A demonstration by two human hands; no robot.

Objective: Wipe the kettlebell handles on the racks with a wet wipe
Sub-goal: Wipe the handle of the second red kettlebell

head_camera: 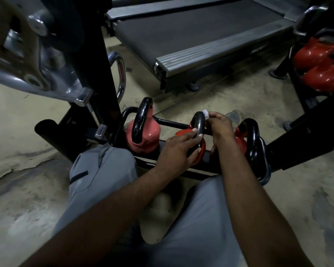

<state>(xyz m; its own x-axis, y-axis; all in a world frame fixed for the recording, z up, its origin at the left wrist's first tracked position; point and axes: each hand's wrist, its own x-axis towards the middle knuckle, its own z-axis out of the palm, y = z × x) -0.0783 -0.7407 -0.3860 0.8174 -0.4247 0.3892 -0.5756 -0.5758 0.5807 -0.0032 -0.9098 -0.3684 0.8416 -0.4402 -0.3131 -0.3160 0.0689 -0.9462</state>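
Note:
Three red kettlebells with black handles stand on a low black rack [169, 123]. My left hand [178, 149] grips the lower part of the middle kettlebell's handle [199, 121]. My right hand [220, 125] pinches a small white wet wipe [205, 114] against the top right of that same handle. The left kettlebell [143, 134] and the right kettlebell [246, 134] stand untouched on either side.
A treadmill [197, 35] lies just beyond the rack. A chrome and black machine frame [46, 54] rises at the left. More red kettlebells [320, 64] sit on a black rack at the upper right. My knees in grey trousers are close to the low rack, over a worn concrete floor.

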